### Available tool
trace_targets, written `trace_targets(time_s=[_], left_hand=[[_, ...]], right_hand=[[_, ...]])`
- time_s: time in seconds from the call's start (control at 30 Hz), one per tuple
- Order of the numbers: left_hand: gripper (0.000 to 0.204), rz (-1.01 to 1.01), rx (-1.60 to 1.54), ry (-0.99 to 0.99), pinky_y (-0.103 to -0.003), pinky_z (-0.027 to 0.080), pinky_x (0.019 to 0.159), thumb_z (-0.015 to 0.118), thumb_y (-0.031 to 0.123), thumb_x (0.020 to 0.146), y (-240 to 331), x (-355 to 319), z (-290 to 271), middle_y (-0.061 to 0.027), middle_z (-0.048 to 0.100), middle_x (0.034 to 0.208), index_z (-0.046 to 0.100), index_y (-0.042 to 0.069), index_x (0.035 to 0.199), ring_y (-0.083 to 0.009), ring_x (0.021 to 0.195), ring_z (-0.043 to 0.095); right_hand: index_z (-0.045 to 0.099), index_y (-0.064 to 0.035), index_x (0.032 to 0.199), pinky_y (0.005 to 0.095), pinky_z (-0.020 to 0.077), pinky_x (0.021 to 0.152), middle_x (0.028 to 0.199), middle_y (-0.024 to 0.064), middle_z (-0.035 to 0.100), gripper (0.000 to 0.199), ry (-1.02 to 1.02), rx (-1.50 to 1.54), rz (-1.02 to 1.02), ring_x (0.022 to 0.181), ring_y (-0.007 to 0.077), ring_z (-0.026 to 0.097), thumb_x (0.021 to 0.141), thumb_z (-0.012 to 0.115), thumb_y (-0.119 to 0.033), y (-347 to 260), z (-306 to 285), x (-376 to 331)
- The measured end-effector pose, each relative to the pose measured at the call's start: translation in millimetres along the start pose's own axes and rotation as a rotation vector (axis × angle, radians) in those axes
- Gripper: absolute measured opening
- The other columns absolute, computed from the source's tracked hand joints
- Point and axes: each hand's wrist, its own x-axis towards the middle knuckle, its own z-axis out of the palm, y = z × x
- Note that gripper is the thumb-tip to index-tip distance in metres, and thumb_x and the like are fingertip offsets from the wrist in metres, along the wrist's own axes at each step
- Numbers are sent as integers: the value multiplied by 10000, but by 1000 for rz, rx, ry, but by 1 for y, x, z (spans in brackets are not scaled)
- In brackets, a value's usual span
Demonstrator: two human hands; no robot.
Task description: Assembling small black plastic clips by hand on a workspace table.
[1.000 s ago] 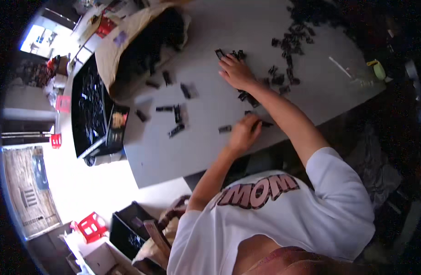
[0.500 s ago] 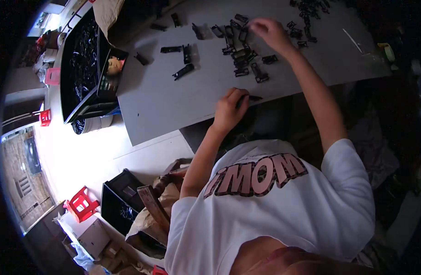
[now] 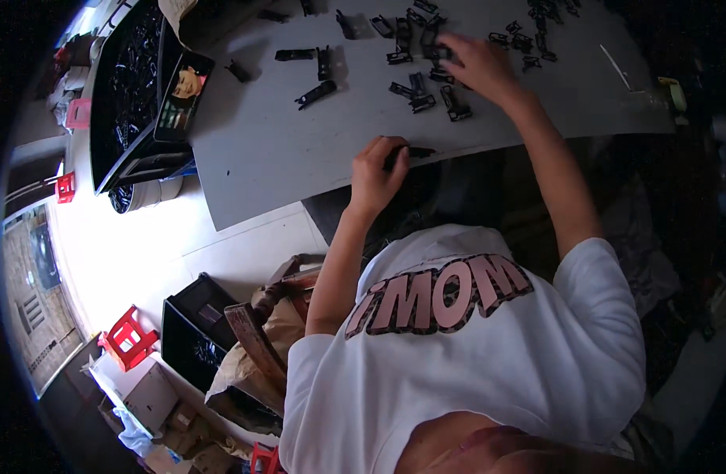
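Observation:
My left hand point(image 3: 379, 172) is closed round a slim black plastic part point(image 3: 418, 152) near the front edge of the grey table; the part's tip pokes out to the right of the fingers. My right hand point(image 3: 485, 73) reaches over a loose cluster of black plastic clip-like parts. Thumb and forefinger are apart around one of these parts point(image 3: 436, 52), and I see no part lifted. Closer to me in the cluster lies another black part point(image 3: 455, 104). Left of it, several more are spread out, among them a long black part point(image 3: 315, 95).
On the grey table point(image 3: 276, 158), more black parts point(image 3: 541, 39) lie at the far right, near a thin white stick point(image 3: 614, 66). A phone point(image 3: 183, 96) leans against a black bin point(image 3: 102, 150) full of parts at the left. Below stand another black bin point(image 3: 201, 308) and a red stool point(image 3: 128, 340).
My right hand has come down onto the cluster, and the parts there lie differently. My left hand keeps its hold on the black part. The whole view has shifted slightly.

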Motion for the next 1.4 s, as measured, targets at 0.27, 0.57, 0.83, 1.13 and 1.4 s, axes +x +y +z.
trace_targets(time_s=[0.27,0.57,0.83,1.13,1.4], left_hand=[[350,-97,83,-216,-430,478,625,582,178,814,14,24,11,-154,615,719,528,87,1147,-357,691,609],[533,-177,473,-391,-466,491,640,529,233,828,23,29,9,-172,628,708,388,140,1333,-378,674,610],[376,-168,48,-116,-316,466,576,593,89,817,6,-5,-23,-134,572,638,521,94,1186,-253,558,567],[187,-327,-171,20,-218,380,542,565,161,910,9,-17,-30,2,556,683,642,-9,912,-64,606,468],[143,-358,-202,71,-231,438,584,584,116,881,7,-19,-32,-43,609,677,643,-12,904,-88,611,547]], right_hand=[[526,-120,1205,380,505,754,1079,145,602,353,-110,0,141,955,328,592,857,574,-147,48,-2,-83],[483,-68,1222,390,500,742,1073,159,604,391,33,-77,506,942,329,600,890,564,-257,18,18,-90],[560,-13,1140,317,486,775,1058,137,623,348,286,292,547,926,231,614,865,621,-217,50,33,-106],[612,-24,1069,348,468,832,1061,88,565,331,138,370,-98,979,248,565,756,694,-93,-63,10,-63],[627,-45,1013,355,464,825,1008,77,586,303,51,193,-185,955,261,561,722,695,-96,-71,28,-57]])
